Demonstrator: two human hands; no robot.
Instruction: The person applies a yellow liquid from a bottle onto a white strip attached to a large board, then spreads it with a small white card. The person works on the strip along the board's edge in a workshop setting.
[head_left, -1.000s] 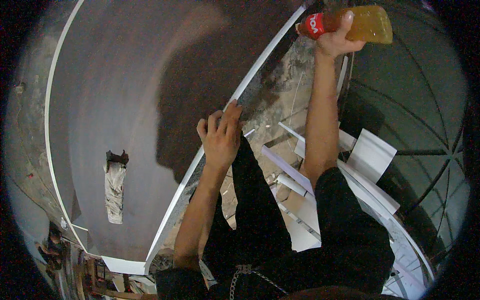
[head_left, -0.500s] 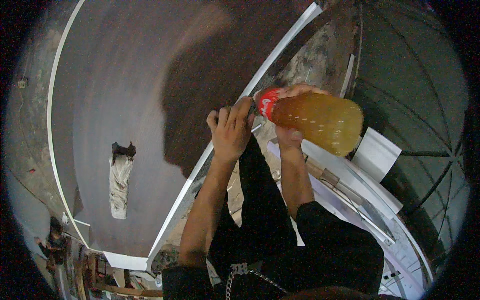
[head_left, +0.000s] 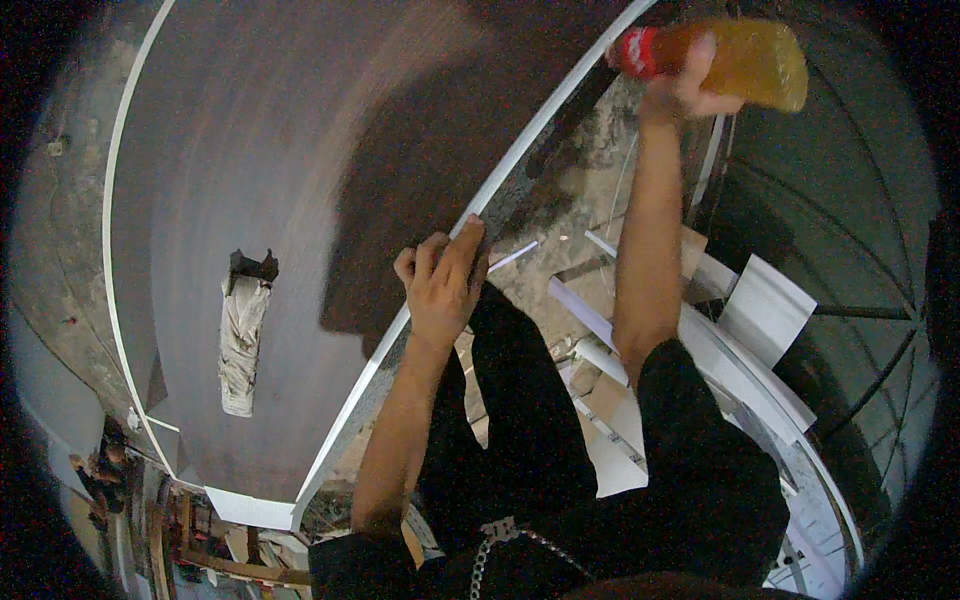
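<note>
My bottle (head_left: 757, 65) smooth and see-through, plastic or glass unclear; board (head_left: 250, 180) wood-toned with a dull sheen, white strip (head_left: 520, 152) along its right edge smooth; toward its near edge, a creased, matt, cloth-like bundle (head_left: 242, 345).

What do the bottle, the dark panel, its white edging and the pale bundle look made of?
Bottle: plastic or glass, glossy; translucent amber body, blur hides which.
Dark panel: possibly laminate or veneer, satin; faint streaks, soft sheen.
White edging: perhaps plastic or painted trim, smooth; uniform white.
Pale bundle: likely cloth, matte; creased folds.
</note>
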